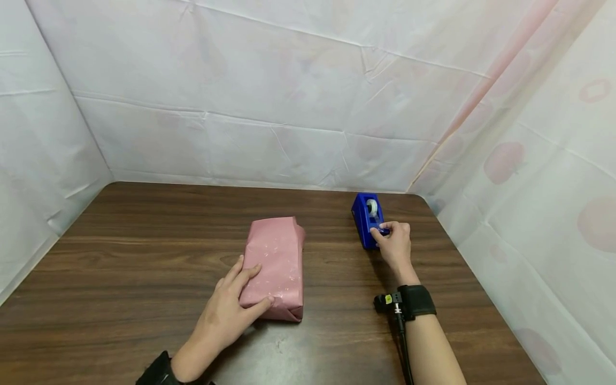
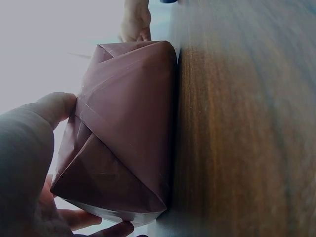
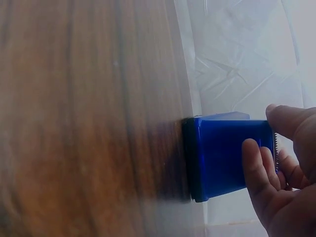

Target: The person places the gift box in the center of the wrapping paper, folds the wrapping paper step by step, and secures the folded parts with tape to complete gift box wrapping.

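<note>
A pink paper-wrapped package (image 1: 276, 251) lies on the table, its folded near end showing in the left wrist view. My left hand (image 1: 225, 313) rests over its near left corner, fingers spread and fairly straight, thumb at the near top edge. Farther off to the right stands a blue tape dispenser (image 1: 362, 222) with a roll of clear tape (image 1: 372, 207) in it. My right hand (image 1: 397, 246) has thumb and fingers bent about the dispenser's front, by its toothed cutter (image 3: 276, 148). Those fingers hide the tape's loose end.
The dark wood-grain table (image 1: 144, 256) has rounded far corners. Pale, creased sheeting (image 1: 269, 91) hangs behind it and along both sides, close to its far edge. A black strap with a small camera (image 1: 416, 300) and a cable is on the right wrist.
</note>
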Action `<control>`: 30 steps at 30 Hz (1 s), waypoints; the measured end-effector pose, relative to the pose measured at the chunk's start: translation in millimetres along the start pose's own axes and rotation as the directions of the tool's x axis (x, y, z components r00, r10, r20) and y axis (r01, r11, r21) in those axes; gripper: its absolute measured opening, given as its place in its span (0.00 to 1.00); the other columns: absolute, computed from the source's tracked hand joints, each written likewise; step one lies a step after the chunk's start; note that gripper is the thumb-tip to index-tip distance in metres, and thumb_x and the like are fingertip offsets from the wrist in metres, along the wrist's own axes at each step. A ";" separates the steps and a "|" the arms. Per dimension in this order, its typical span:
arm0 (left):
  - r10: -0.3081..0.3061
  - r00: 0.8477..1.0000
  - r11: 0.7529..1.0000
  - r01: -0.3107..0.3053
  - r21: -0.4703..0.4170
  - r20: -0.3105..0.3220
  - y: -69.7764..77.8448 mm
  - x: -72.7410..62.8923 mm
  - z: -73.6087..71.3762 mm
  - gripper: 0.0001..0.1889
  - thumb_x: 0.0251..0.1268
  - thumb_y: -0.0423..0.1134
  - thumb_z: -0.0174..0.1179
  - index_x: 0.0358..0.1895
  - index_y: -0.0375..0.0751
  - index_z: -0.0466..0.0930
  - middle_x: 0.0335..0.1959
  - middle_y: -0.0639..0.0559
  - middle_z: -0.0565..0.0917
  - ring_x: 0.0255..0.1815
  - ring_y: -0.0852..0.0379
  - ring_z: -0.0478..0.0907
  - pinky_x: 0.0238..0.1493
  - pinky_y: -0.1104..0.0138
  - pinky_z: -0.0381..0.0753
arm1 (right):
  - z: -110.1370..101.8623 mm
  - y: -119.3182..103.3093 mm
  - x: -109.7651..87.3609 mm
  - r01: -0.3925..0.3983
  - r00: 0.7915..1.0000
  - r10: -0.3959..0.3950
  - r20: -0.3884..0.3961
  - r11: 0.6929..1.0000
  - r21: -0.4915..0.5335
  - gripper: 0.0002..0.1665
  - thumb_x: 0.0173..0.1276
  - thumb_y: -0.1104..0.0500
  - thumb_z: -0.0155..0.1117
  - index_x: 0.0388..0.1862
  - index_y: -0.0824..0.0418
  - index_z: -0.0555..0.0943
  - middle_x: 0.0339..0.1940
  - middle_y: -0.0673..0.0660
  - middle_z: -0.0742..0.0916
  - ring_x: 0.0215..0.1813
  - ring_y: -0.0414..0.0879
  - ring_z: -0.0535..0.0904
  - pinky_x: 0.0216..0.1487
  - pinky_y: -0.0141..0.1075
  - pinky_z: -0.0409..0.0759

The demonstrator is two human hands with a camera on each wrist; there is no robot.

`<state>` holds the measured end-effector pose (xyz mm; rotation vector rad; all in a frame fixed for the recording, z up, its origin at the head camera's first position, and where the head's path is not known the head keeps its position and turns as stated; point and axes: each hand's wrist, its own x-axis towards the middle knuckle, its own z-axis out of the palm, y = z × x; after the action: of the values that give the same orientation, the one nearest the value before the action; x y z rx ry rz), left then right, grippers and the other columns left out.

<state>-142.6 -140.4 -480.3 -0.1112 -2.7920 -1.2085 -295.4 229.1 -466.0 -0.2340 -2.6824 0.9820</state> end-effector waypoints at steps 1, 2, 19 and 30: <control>0.000 1.000 1.000 0.000 0.001 -0.001 -0.1 0.0 0.1 0.39 0.49 0.70 0.63 0.66 0.60 0.71 0.76 0.48 0.58 0.70 0.41 0.64 0.55 0.43 0.72 | 0.0 -0.2 0.1 0.000 1.000 0.000 0.002 1.000 0.005 0.21 0.66 0.49 0.64 0.47 0.64 0.78 0.55 0.65 0.70 0.26 0.40 0.83 0.31 0.30 0.75; 0.000 1.000 1.000 0.000 0.001 -0.001 -0.2 -0.1 0.2 0.39 0.49 0.70 0.63 0.66 0.60 0.71 0.76 0.48 0.58 0.70 0.41 0.64 0.55 0.43 0.72 | -0.1 -0.4 0.1 -0.002 1.000 0.002 0.003 1.000 0.010 0.21 0.66 0.49 0.65 0.47 0.64 0.78 0.55 0.65 0.70 0.26 0.39 0.83 0.31 0.29 0.75; -0.001 1.000 1.000 0.001 0.006 0.001 0.3 0.2 -0.3 0.40 0.49 0.70 0.64 0.67 0.61 0.70 0.76 0.47 0.58 0.70 0.41 0.63 0.55 0.43 0.72 | -6.4 -7.6 -3.0 -0.156 0.987 0.156 0.032 0.906 0.393 0.27 0.72 0.45 0.55 0.46 0.70 0.79 0.49 0.66 0.80 0.38 0.46 0.87 0.42 0.33 0.83; -0.016 1.000 0.999 0.015 0.040 0.015 1.6 -0.3 -1.2 0.40 0.49 0.73 0.60 0.67 0.63 0.69 0.77 0.47 0.58 0.70 0.40 0.63 0.52 0.42 0.73 | -8.3 -11.4 -3.0 -0.308 0.951 0.289 0.112 0.842 0.443 0.24 0.74 0.50 0.53 0.50 0.71 0.77 0.57 0.65 0.78 0.34 0.35 0.85 0.43 0.29 0.82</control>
<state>-142.0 -140.2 -478.4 -0.0967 -2.8338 -1.1586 -290.6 224.8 -453.1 -0.5473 -2.3949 1.6927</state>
